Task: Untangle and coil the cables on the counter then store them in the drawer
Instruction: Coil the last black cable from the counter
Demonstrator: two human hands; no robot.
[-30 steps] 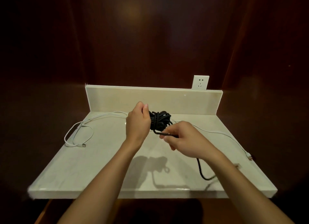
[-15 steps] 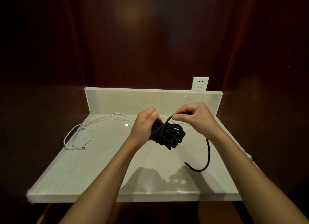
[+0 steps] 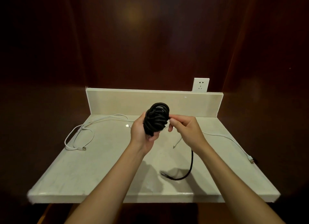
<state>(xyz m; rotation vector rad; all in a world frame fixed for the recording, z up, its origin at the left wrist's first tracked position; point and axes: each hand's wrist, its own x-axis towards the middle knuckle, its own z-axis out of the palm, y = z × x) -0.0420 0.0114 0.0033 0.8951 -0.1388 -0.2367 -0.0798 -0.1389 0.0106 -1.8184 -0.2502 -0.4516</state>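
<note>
A black cable (image 3: 156,119) is wound into a thick bundle above the middle of the counter (image 3: 103,170). My left hand (image 3: 141,133) grips the bundle from the left and below. My right hand (image 3: 185,131) pinches a strand of it at the bundle's right side. The cable's loose tail (image 3: 187,172) hangs below my right wrist and curls on the counter, ending in a plug. A white cable (image 3: 80,137) lies looped at the back left, and a second white cable (image 3: 234,142) runs along the right side. No drawer is in view.
A pale backsplash (image 3: 117,101) closes the counter's rear edge, with a white wall socket (image 3: 200,84) above its right end. Dark wooden panels surround the counter on three sides. A short white cable end (image 3: 177,142) lies beside my right hand.
The bundle has been turned upright and raised a little. My right hand dropped from above the bundle to its right side, and the loose tail swung down and to the right.
</note>
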